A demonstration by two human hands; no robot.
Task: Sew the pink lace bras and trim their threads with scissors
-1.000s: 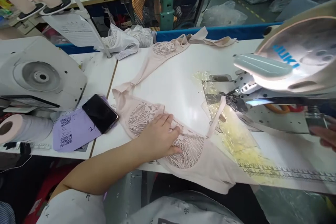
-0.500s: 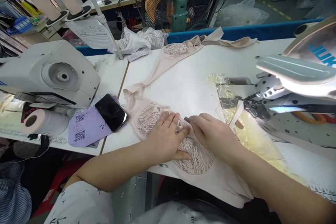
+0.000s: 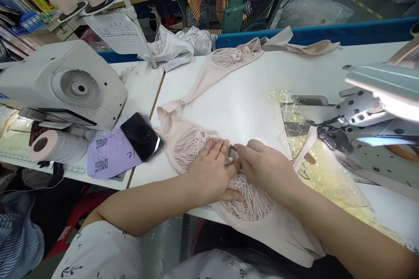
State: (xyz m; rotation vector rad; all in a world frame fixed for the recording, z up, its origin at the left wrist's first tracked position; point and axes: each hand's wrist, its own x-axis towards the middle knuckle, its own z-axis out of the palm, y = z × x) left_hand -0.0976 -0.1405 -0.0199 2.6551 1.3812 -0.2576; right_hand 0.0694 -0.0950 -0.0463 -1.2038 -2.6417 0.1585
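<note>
A pale pink bra (image 3: 188, 146) with lace cups lies on the white sewing table, its lower part hanging over the front edge. My left hand (image 3: 214, 174) rests on the middle of it between the two cups, fingers spread and pressing the cloth, thumb apart on the nearer lace cup (image 3: 250, 198). My right hand (image 3: 266, 168) is closed around a small dark metal tool (image 3: 233, 148). Only the tool's tip shows, close to my left fingers at the bra's centre; its kind is hidden by my grip.
A sewing machine (image 3: 386, 115) stands at right with clear yellowish plastic (image 3: 327, 174) beside it. Another machine (image 3: 62, 83) is at left, near a thread cone (image 3: 59, 146), a black phone (image 3: 141, 136) and a purple card (image 3: 111, 152). More pink bra pieces (image 3: 229, 59) lie behind.
The camera view has shifted slightly, so the table and machines appear moved. My hands stay at the bra's centre, with the tool's tip now turned more upright beside my left fingers.
</note>
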